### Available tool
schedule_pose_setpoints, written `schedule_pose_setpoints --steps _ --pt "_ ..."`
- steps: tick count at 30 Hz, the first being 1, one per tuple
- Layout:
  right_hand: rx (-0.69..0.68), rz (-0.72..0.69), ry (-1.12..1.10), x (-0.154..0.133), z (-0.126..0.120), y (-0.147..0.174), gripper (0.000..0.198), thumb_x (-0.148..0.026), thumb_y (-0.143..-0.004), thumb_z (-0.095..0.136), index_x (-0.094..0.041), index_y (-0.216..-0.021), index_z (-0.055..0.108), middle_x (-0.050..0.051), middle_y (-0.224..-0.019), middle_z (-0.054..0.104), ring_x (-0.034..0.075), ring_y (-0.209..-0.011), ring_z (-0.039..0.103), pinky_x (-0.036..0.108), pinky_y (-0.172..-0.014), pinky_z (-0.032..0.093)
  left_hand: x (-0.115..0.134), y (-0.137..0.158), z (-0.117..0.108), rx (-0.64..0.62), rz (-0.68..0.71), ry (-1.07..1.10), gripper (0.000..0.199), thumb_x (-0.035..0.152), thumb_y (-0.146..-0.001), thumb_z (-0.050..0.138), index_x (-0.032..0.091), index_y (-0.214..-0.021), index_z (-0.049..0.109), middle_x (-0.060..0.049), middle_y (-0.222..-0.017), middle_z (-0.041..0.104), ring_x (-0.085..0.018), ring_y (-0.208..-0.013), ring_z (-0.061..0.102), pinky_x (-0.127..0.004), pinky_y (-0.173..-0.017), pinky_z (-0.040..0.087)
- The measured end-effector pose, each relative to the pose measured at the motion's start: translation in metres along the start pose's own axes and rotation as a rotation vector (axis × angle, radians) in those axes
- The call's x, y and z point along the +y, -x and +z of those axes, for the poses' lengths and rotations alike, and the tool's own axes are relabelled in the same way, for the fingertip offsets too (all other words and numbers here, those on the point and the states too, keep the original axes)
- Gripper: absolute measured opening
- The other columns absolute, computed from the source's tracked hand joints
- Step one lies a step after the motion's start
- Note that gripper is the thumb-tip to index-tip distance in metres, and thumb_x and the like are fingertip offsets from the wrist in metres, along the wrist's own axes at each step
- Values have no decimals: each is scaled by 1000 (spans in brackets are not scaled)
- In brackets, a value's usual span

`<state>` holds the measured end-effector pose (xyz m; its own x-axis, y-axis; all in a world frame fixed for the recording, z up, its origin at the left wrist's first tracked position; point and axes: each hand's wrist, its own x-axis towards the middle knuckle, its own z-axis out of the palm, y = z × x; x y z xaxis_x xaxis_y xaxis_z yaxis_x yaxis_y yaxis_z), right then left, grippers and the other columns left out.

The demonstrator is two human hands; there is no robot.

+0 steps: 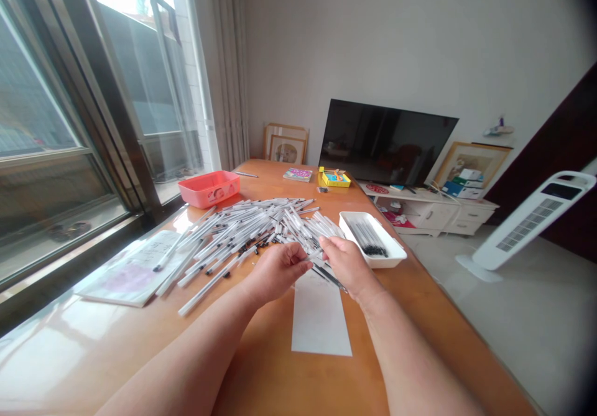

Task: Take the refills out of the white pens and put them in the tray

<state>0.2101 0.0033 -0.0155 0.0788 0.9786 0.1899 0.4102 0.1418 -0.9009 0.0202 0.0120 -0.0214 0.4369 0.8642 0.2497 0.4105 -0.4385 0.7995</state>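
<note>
My left hand (pixel 278 271) and my right hand (pixel 346 263) meet above the table, fingers pinched. Between them is a short, clear plastic pen part (pixel 314 255); its exact kind is too small to make out. Just beyond the hands spreads a large heap of clear pen barrels (pixel 237 232), with black ends among them. Several dark, thin pen pieces (pixel 330 275) lie just under my right hand, across the far end of a white sheet of paper (pixel 321 323). Right of that hand stands a white tray (pixel 396 253) of thin refills with black ends (pixel 370 239).
A red plastic basket (pixel 205 193) stands at the back left. At the left, a booklet (pixel 133 273) lies partly under the barrels. Farther back are a magazine (pixel 297 175) and a yellow box (pixel 336 180). Beyond the wooden table (pixel 261 354) stand a television (pixel 387 145) and a tower fan (pixel 532 220).
</note>
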Motion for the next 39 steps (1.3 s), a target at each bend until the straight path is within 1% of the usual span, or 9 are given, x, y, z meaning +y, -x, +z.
schedule_pose_setpoints --steps 4,8,12,15,18,22,29,35,39 --pt "-5 -38 -7 2 -2 -1 47 -60 -90 48 -20 -67 54 -2 -58 49 14 -57 40 28 -57 33 -2 -1 1 -61 -28 143 30 48 -86 63 18 -80 60 1 -69 59 -12 -62 49 -23 -56 35" --pt "-26 -98 49 3 -5 -1 44 -58 -92 48 -20 -69 54 -4 -57 45 14 -58 39 27 -56 31 2 0 -3 -117 -79 246 31 48 -86 61 18 -82 59 0 -72 62 -12 -62 51 -23 -57 39" --pt "34 -139 100 3 -8 -2 44 -57 -93 47 -21 -69 54 -4 -56 43 14 -59 40 27 -55 30 8 2 -7 -204 -161 254 41 54 -92 48 17 -92 64 -6 -83 70 -15 -68 59 -26 -63 47" --pt "65 -154 127 3 -9 -3 45 -57 -94 47 -20 -68 54 -4 -56 43 14 -58 39 27 -55 30 6 2 -5 -234 -163 250 41 55 -92 49 17 -91 65 -6 -83 71 -15 -69 60 -27 -64 48" --pt "77 -146 155 4 -8 -3 45 -56 -93 47 -20 -67 55 -4 -54 42 14 -57 39 28 -54 29 1 1 0 -195 -136 210 39 54 -91 52 17 -86 64 -6 -79 71 -15 -67 60 -25 -60 46" --pt "94 -126 135 8 -5 -4 43 -55 -92 49 -20 -66 55 -4 -55 42 14 -58 39 27 -53 28 -2 0 3 -97 -56 41 37 52 -91 53 18 -85 66 -4 -76 70 -14 -65 59 -24 -58 41" --pt "123 -81 83 9 0 -5 41 -52 -90 51 -20 -64 54 -4 -54 41 13 -57 37 27 -51 27 10 4 0 35 39 -285 27 43 -90 55 21 -76 63 1 -65 61 -14 -62 53 -24 -59 34" --pt "155 -69 0 3 3 -2 44 -54 -90 52 -21 -63 48 -5 -54 40 13 -57 37 26 -53 30 6 2 1 39 45 -229 29 44 -92 53 21 -78 61 1 -65 59 -13 -62 51 -24 -57 34" --pt "59 -6 -153 -3 5 4 47 -61 -89 54 -20 -66 50 -3 -56 48 11 -54 40 25 -51 32 1 -1 2 51 43 -116 31 46 -92 53 19 -78 62 1 -66 58 -13 -62 51 -23 -57 35"
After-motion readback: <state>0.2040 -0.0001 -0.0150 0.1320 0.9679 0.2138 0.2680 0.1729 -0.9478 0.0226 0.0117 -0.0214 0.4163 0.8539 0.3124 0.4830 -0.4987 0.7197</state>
